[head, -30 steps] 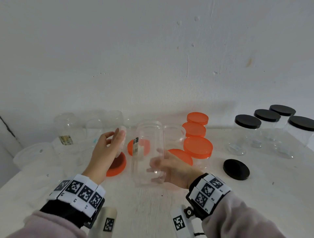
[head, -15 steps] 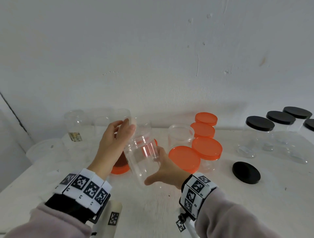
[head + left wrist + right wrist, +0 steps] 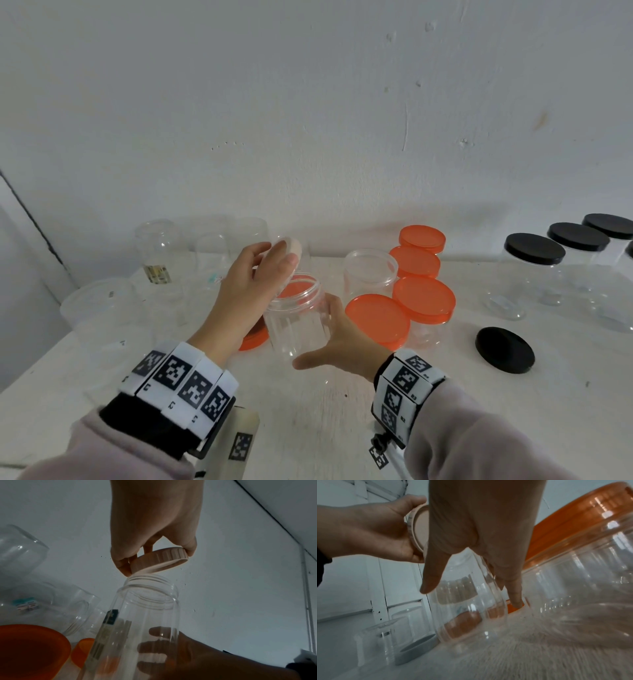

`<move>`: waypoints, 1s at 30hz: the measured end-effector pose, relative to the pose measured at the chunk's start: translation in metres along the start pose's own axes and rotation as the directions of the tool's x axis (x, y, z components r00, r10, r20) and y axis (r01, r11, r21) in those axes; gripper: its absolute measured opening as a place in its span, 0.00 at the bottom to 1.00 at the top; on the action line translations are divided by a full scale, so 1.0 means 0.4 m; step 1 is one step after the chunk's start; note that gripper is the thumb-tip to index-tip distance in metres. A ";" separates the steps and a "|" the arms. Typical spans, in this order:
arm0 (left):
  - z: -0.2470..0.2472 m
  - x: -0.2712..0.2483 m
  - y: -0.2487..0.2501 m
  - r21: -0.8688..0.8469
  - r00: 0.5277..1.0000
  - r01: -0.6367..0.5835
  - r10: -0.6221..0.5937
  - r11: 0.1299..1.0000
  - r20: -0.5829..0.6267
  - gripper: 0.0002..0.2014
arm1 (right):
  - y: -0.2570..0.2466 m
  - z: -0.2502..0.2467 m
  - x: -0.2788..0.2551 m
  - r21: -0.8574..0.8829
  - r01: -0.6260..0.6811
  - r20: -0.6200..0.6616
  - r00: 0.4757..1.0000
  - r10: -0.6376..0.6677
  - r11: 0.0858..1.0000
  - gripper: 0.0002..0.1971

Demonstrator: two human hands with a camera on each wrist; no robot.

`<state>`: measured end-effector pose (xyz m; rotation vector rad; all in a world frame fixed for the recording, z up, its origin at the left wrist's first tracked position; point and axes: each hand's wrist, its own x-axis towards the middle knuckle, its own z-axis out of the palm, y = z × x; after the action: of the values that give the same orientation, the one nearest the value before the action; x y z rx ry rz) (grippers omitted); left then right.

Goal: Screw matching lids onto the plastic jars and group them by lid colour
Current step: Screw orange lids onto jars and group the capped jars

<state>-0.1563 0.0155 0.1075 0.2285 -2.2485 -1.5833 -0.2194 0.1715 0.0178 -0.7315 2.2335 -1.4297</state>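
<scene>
White plaster wall rose behind the white surface where I worked. My right hand was wrapped around the body of a clear open jar, fingers curled on its far side and thumb stretched toward me; the jar leaned toward me, and I could not tell whether its base was touching the surface. My left hand pinched a pale beige lid by its ribbed rim, thumb on one edge and fingers on the other. That lid was tilted just above the jar's threaded mouth, its lower edge close to the rim, not seated on it.

Just right of the jar stood four jars with orange lids, clustered together, with an open clear jar tucked among them. A loose orange lid lay flat behind my left wrist, partly hidden. Further right, a loose black lid lay on the surface, and beyond it a group of jars with black lids stood near the wall. Several empty clear jars without lids crowded the left side.
</scene>
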 end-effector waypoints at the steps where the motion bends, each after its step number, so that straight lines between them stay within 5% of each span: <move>1: 0.002 -0.001 0.002 0.013 1.000 0.000 0.000 1.000 0.014 0.34 | -0.007 -0.004 -0.003 0.043 0.007 -0.014 1.000 -0.006 0.999 0.56; 4: 0.004 -0.006 0.008 0.086 0.998 -0.021 0.016 0.996 0.056 0.40 | -0.023 -0.012 -0.011 0.119 0.035 -0.063 0.998 -0.028 0.992 0.57; 9: 0.007 -0.009 0.007 0.301 0.986 -0.106 0.061 0.948 0.154 0.35 | -0.028 -0.009 -0.036 -0.002 0.068 -0.075 0.995 -0.068 0.998 0.57; 13: 0.019 -0.023 -0.001 0.452 0.965 -0.158 0.041 0.878 0.258 0.42 | -0.024 -0.012 -0.050 -0.025 0.076 -0.066 0.995 -0.077 0.997 0.56; 21: 0.036 -0.048 0.014 0.540 0.959 -0.189 0.035 0.820 0.283 0.43 | -0.024 -0.015 -0.062 -0.029 0.079 -0.057 0.995 -0.080 0.996 0.57; 30: 0.036 -0.046 0.002 0.498 0.952 -0.174 0.017 0.850 0.305 0.49 | -0.029 -0.019 -0.071 -0.053 0.060 -0.047 0.997 -0.062 0.997 0.58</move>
<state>-0.1452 0.0345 0.1003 0.0182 -2.8404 -0.9692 -0.1988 0.1903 0.0329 -0.7963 2.3116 -1.4369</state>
